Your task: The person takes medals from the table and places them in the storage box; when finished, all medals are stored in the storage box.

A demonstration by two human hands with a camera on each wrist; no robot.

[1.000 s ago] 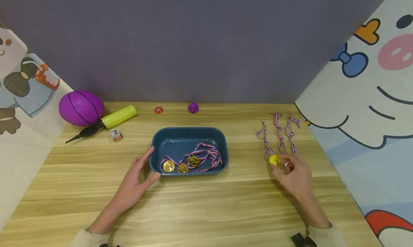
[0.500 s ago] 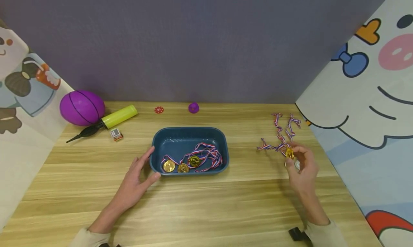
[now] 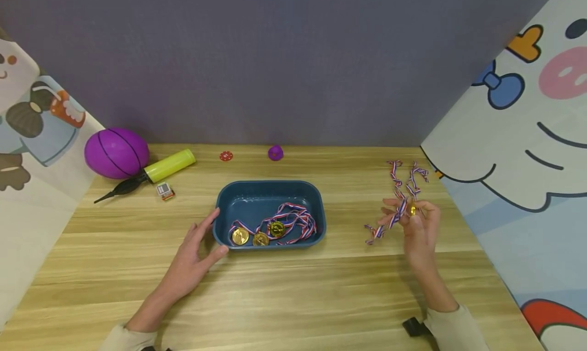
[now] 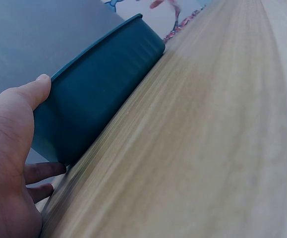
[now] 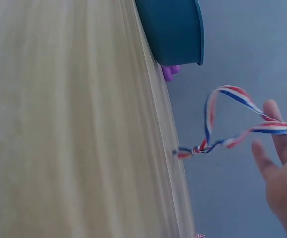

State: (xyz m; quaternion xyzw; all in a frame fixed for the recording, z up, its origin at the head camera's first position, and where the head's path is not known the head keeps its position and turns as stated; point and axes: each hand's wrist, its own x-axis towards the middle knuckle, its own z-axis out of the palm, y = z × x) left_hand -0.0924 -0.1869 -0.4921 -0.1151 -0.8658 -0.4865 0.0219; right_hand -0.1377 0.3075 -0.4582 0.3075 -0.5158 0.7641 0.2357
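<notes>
Left panel (image 3: 27,111): printed with a cartoon figure. Ball (image 3: 116,153): purple, black lines, far left corner of the table (image 3: 293,295). Pump (image 3: 169,166): yellow barrel, black nozzle pointing near-left, lying just right of the ball. Small box (image 3: 165,190): pale and red, on the near side of the pump.

Left hand (image 3: 190,262): fingers and thumb spread wide, set at the left end of the bin (image 3: 249,207); thumb at the rim, fingers against the outside wall. Pale sleeve at the wrist.

Chip (image 3: 226,156): red, flat on the table, beyond the bin. Bin: dark blue, rectangular with rounded corners, mid-table. Contents: three gold medals (image 3: 240,236) along the near side, with striped ribbons (image 3: 298,221) heaped toward the right. Purple piece (image 3: 275,153): small, at the far edge of the table.

Held medal (image 3: 413,210): gold, seen nearly edge-on, well right of the bin, pinched between thumb and fingers of the right hand (image 3: 419,239). Its striped ribbon (image 3: 398,216) trailed left across the fingers to a knotted end; whether that end touched the table could not be told.

Loose ribbons (image 3: 417,178): two, twisted, on the table beyond the right hand. Right panel (image 3: 513,152): printed with a pink-snouted cartoon.
</notes>
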